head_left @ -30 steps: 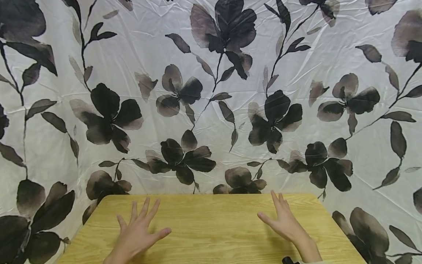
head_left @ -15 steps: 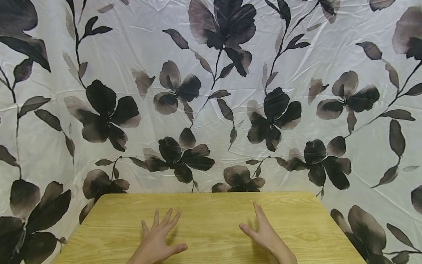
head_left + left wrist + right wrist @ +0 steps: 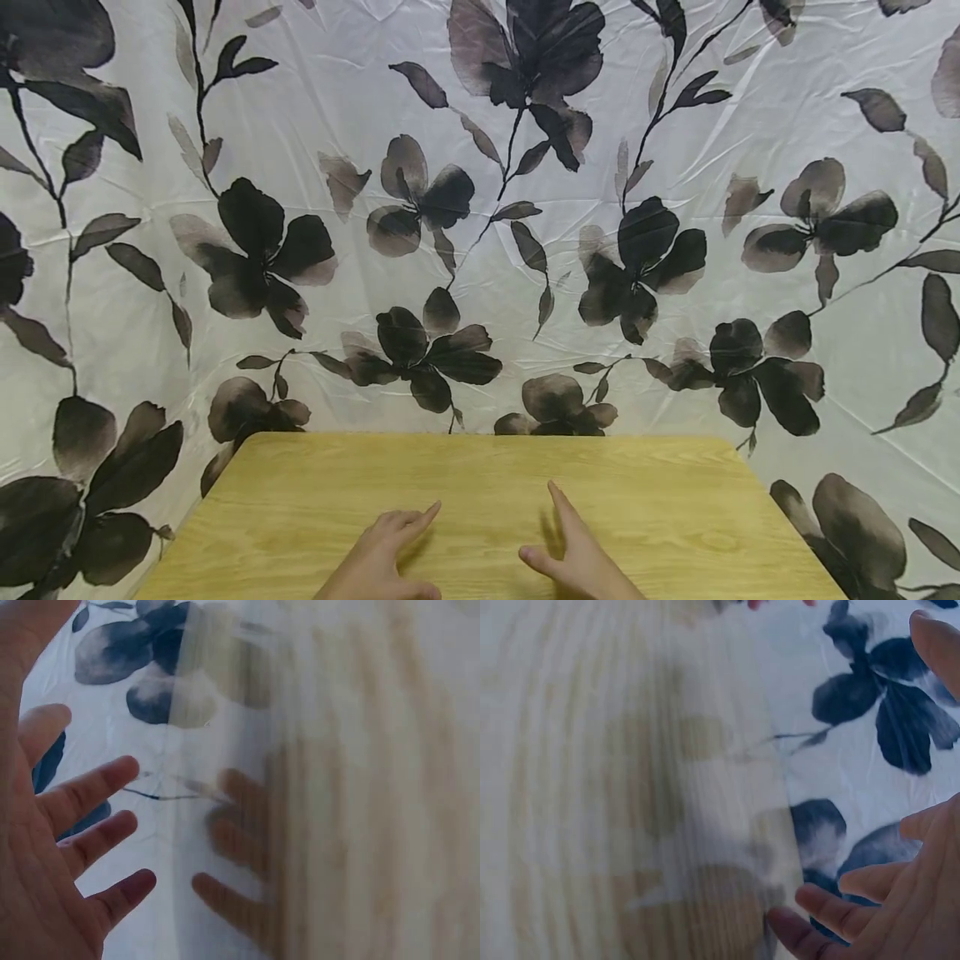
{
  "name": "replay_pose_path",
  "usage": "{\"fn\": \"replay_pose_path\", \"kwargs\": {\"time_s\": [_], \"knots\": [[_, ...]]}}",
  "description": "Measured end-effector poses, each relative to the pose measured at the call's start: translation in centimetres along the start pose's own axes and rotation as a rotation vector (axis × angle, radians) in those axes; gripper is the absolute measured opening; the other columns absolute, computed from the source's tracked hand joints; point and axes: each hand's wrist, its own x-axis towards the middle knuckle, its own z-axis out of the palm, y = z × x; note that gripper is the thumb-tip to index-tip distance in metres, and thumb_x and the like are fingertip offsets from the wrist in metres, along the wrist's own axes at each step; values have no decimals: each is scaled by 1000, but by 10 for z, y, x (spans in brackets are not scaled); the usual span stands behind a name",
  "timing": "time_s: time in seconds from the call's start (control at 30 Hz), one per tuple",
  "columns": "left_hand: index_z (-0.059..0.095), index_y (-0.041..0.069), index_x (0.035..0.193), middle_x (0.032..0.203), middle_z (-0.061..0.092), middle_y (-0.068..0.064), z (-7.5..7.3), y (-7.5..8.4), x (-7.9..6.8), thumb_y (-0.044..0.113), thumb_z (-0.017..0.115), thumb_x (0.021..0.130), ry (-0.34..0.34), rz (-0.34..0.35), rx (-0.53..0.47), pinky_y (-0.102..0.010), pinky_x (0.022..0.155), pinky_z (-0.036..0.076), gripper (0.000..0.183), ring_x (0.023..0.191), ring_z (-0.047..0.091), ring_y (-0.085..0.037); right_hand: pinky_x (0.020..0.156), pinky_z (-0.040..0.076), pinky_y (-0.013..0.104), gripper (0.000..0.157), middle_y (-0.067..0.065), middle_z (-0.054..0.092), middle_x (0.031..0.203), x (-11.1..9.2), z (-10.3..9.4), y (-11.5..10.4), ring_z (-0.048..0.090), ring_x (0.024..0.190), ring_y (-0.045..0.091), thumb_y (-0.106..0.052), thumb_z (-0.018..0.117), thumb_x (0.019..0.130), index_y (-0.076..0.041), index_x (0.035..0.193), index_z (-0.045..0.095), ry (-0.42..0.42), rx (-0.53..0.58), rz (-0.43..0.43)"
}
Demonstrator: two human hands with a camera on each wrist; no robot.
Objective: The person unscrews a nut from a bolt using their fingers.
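Note:
My left hand is over the front part of the wooden table, left of its middle. In the left wrist view its fingers are spread and relaxed, with a gap between them and their reflection in the tabletop. Facing it from the right is my right hand, its thumb apart from the extended fingers. The right wrist view has the fingers loosely extended near the tabletop's edge. Neither hand holds anything, and a space separates the two.
A wrinkled white cloth printed with dark flowers hangs behind the table and at both sides. The tabletop is glossy with a yellow wood grain and rounded far corners.
Both hands have moved inward toward each other and closer to the table's front. The left fingers, widely spread earlier, now appear closer together in the head view. The head view has shifted slightly.

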Motion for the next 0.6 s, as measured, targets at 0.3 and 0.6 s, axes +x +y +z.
{"fn": "replay_pose_path", "kwargs": {"time_s": [0.3,0.6], "knots": [[38,13,160,120,71,8,5,-5,3,55,80,86,-147,117,-96,-34,81,52,95,103,61,-7,101,41,74,109,34,19,165,-5,8,1,49,133,54,-45,75,93,-4,166,5,-142,36,0],[53,-4,147,107,66,14,8,1,2,50,79,88,-272,70,-203,-24,76,46,84,87,50,4,88,53,52,106,33,50,142,-5,20,5,61,111,34,-43,77,91,12,159,16,-230,-119,-167]]}}
